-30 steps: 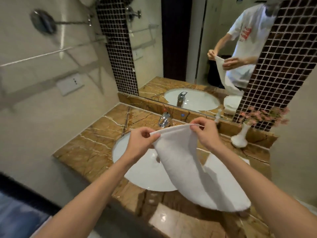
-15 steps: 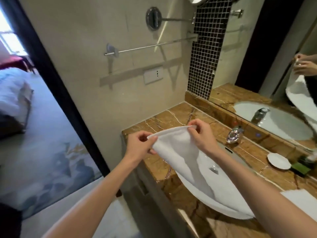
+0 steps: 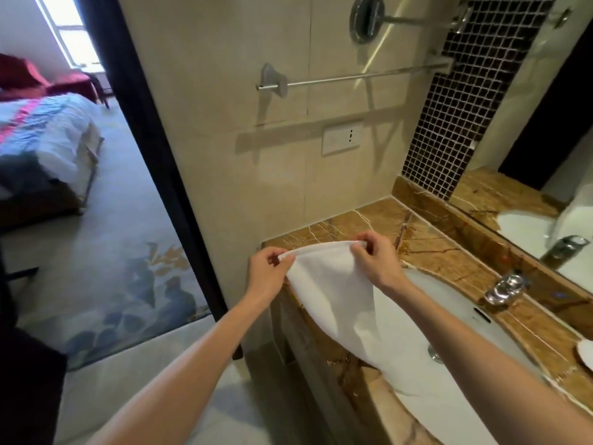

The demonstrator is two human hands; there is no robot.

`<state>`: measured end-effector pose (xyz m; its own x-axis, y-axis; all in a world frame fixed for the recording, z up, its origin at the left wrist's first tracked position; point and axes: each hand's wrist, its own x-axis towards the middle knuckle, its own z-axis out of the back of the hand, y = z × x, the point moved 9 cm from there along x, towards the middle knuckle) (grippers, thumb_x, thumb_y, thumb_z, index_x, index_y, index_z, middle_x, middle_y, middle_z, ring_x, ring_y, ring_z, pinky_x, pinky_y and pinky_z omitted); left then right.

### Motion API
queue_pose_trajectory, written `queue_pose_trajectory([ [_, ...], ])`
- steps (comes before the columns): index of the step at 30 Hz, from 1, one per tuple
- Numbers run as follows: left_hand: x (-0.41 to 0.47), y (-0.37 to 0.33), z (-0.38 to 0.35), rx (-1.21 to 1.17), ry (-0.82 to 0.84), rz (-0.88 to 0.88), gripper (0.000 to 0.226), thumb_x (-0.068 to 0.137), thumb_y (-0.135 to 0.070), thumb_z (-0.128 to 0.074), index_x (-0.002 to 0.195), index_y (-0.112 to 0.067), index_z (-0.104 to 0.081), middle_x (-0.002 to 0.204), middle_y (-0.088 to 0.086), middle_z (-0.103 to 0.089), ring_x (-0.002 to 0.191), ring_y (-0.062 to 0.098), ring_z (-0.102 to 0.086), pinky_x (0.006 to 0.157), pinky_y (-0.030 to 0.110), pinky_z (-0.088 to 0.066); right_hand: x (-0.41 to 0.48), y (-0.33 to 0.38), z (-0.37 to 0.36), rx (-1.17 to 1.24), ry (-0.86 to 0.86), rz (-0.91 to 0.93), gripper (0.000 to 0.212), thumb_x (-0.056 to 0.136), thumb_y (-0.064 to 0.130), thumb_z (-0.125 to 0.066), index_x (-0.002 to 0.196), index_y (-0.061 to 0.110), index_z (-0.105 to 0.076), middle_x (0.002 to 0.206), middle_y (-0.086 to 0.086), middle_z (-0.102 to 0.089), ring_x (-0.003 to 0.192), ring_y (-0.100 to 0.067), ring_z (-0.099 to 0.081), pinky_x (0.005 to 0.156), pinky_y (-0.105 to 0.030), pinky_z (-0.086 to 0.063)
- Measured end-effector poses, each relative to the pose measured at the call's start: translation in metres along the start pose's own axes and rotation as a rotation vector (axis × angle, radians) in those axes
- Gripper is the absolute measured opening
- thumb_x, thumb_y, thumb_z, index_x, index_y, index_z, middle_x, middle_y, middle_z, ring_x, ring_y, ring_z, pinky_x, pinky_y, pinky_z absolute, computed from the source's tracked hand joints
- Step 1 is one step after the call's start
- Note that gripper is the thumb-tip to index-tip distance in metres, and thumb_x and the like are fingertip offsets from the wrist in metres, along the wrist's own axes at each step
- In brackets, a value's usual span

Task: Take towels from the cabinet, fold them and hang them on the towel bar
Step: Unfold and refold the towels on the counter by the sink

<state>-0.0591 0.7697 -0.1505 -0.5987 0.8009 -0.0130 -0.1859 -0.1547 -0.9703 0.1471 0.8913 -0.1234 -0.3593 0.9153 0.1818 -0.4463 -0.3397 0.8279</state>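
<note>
The left grip point(image 3: 269, 274) pinches one top corner of the towel point(image 3: 333, 303) between thumb and fingers. The right grip point(image 3: 375, 261), at 3 o'clock from it, pinches the other corner the same way. The top edge sags a little between them. The rest of the towel hangs and trails toward 5 o'clock, across the front of the bench point(image 3: 433, 248) and over the sink point(image 3: 449, 316). How many layers it is folded into cannot be told.

The bar point(image 3: 353, 77) is on the wall at 12 o'clock from the grips, well above them, with nothing on it. Folding looks about done, and the lift to the bar seems to be the step in hand.

Risks from here:
- Both holds are fingertip pinches at the corners, so a quick lift could slide the layers apart or pull a corner free.
- The trailing end lies low over the sink, so it could pick up water or snag the tap point(image 3: 505, 289) at 3 o'clock.
- The bar looks thin and smooth, so an uneven drape would likely slide off toward the longer side
</note>
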Motion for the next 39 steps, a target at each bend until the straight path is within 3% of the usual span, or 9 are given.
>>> queue_pose_trajectory([
  [6, 0.047, 0.03, -0.013, 0.005, -0.033, 0.078, 0.007, 0.088, -0.016, -0.067, 0.094, -0.013, -0.066, 0.092, 0.004, -0.067, 0.088, 0.02, -0.065, 0.079, 0.038, -0.058, 0.046, -0.025, -0.021, 0.019, 0.073, -0.069, 0.012, 0.092, 0.017, -0.059, 0.098, 0.012, -0.067, 0.09, -0.006, -0.067, 0.081, -0.022, -0.063, 0.072, -0.036, -0.052],
  [9, 0.075, 0.047, -0.016, 0.042, -0.069, 0.117, 0.013, 0.085, -0.016, -0.069, 0.096, -0.009, -0.07, 0.09, 0.006, -0.069, 0.088, 0.025, -0.066, 0.079, 0.042, -0.057, 0.073, -0.042, -0.034, 0.072, 0.108, -0.119, 0.006, 0.088, 0.013, -0.064, 0.093, 0.012, -0.067, 0.08, -0.007, -0.064, 0.069, -0.017, -0.057, 0.06, -0.028, -0.045],
  [15, 0.12, 0.084, -0.027, 0.143, -0.113, 0.189, 0.019, 0.085, -0.01, -0.069, 0.103, -0.005, -0.07, 0.094, 0.008, -0.07, 0.088, 0.025, -0.066, 0.08, 0.038, -0.056, 0.118, -0.084, -0.076, 0.015, 0.245, -0.179, 0.01, 0.085, 0.009, -0.063, 0.092, 0.006, -0.07, 0.073, -0.003, -0.059, 0.065, -0.016, -0.052, 0.057, -0.026, -0.041],
  [19, 0.134, 0.102, -0.036, 0.139, -0.131, 0.226, 0.023, 0.085, -0.003, -0.066, 0.108, -0.003, -0.068, 0.095, 0.003, -0.065, 0.088, 0.016, -0.061, 0.079, 0.027, -0.05, 0.129, -0.108, -0.097, 0.04, 0.295, -0.243, 0.019, 0.085, 0.003, -0.061, 0.102, 0.005, -0.069, 0.089, -0.001, -0.067, 0.081, -0.019, -0.065, 0.076, -0.036, -0.055],
  [25, 0.162, 0.139, -0.048, 0.093, -0.122, 0.32, 0.02, 0.081, -0.007, -0.072, 0.099, -0.012, -0.063, 0.095, 0.013, -0.068, 0.084, 0.024, -0.065, 0.077, 0.038, -0.055, 0.152, -0.134, -0.112, 0.019, 0.274, -0.308, 0.01, 0.088, 0.006, -0.062, 0.092, 0.009, -0.071, 0.089, -0.013, -0.072, 0.077, -0.026, -0.068, 0.072, -0.042, -0.057],
  [30, 0.179, 0.161, -0.064, 0.108, -0.102, 0.318, 0.021, 0.082, -0.005, -0.072, 0.101, -0.008, -0.065, 0.08, -0.002, -0.063, 0.076, 0.012, -0.062, 0.064, 0.015, -0.047, 0.168, -0.161, -0.128, -0.021, 0.274, -0.346, 0.007, 0.09, 0.005, -0.062, 0.093, 0.009, -0.067, 0.089, -0.005, -0.067, 0.083, -0.019, -0.064, 0.073, -0.033, -0.055],
  [35, 0.189, 0.184, -0.078, 0.218, -0.104, 0.293, 0.021, 0.084, -0.005, -0.069, 0.105, -0.006, -0.066, 0.085, 0.005, -0.066, 0.076, 0.014, -0.061, 0.068, 0.022, -0.048, 0.181, -0.193, -0.154, -0.105, 0.295, -0.355, 0.021, 0.088, 0.004, -0.063, 0.107, 0.011, -0.062, 0.076, 0.007, -0.052, 0.065, -0.005, -0.047, 0.057, -0.017, -0.038],
  [37, 0.19, 0.188, -0.083, 0.308, -0.087, 0.201, 0.019, 0.085, -0.007, -0.068, 0.104, -0.006, -0.067, 0.081, 0.005, -0.065, 0.073, 0.017, -0.061, 0.068, 0.028, -0.051, 0.182, -0.204, -0.165, -0.096, 0.297, -0.375, 0.028, 0.083, 0.003, -0.063, 0.111, 0.008, -0.063, 0.073, 0.006, -0.051, 0.063, -0.007, -0.046, 0.057, -0.023, -0.039],
  [39, 0.189, 0.189, -0.087, 0.398, -0.079, 0.106, 0.016, 0.085, -0.009, -0.067, 0.101, -0.005, -0.069, 0.079, 0.005, -0.067, 0.074, 0.022, -0.063, 0.065, 0.028, -0.048, 0.179, -0.211, -0.176, -0.061, 0.313, -0.388, 0.037, 0.08, 0.008, -0.067, 0.117, 0.009, -0.062, 0.084, 0.002, -0.06, 0.075, -0.013, -0.056, 0.071, -0.035, -0.05],
])
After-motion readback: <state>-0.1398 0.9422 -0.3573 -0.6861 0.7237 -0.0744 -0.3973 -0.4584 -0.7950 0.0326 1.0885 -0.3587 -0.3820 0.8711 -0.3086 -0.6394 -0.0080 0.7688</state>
